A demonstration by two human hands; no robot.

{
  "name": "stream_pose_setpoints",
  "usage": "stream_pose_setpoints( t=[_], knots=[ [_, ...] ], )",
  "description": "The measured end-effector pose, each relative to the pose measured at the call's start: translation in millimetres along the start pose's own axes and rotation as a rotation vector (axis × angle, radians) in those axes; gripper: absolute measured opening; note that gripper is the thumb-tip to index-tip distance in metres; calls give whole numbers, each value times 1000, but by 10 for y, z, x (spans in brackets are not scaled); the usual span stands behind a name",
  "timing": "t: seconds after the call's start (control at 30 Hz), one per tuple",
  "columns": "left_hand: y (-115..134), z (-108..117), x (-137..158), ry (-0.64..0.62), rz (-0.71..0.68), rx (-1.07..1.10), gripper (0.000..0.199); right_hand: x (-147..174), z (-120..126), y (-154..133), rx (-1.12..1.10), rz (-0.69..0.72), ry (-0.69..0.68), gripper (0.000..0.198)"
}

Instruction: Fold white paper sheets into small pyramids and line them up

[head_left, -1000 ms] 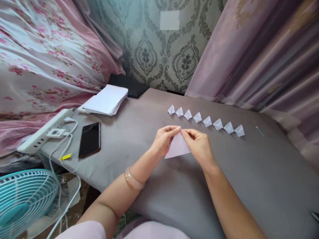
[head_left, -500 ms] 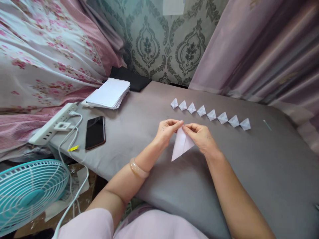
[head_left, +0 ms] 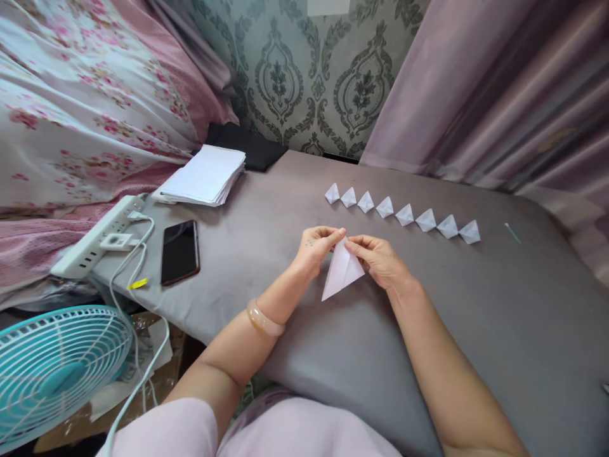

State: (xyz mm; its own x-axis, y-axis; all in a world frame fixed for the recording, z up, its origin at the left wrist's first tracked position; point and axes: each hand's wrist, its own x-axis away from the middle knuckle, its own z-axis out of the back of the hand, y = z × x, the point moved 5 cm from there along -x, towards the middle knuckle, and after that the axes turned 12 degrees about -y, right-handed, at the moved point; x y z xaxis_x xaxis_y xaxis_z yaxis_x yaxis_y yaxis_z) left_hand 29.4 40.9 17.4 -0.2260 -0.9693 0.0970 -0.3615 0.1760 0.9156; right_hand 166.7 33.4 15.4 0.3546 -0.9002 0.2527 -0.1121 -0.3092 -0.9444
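Note:
A folded sheet of white paper, roughly triangular with a crease down it, hangs between my two hands above the grey-covered table. My left hand pinches its top corner between thumb and fingers. Lower along the right edge of the fold, my right hand grips with its thumb in front; the fingers behind are partly hidden. Beyond my hands, several small folded paper pieces stand in a slanting row, running from the middle of the table toward the right.
To the left lie a stack of white paper, a black flat item, a phone and a power strip with cables. A blue fan stands below the table's left edge. A thin small stick lies far right.
The folded paper has shifted slightly left and up with both hands. My right hand's thumb now sits a little lower on the fold's edge. The camera view has moved slightly.

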Motion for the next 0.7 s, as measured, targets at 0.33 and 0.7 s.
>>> stream_pose_setpoints(
  t=[0.33,0.7],
  knots=[
    [-16,63,-71,-62,61,12,31,-65,199,85,-150,63,71,35],
    [-208,-111,-29,-257,217,-28,33,-44,367,130,-396,44,48,27]
  ],
)
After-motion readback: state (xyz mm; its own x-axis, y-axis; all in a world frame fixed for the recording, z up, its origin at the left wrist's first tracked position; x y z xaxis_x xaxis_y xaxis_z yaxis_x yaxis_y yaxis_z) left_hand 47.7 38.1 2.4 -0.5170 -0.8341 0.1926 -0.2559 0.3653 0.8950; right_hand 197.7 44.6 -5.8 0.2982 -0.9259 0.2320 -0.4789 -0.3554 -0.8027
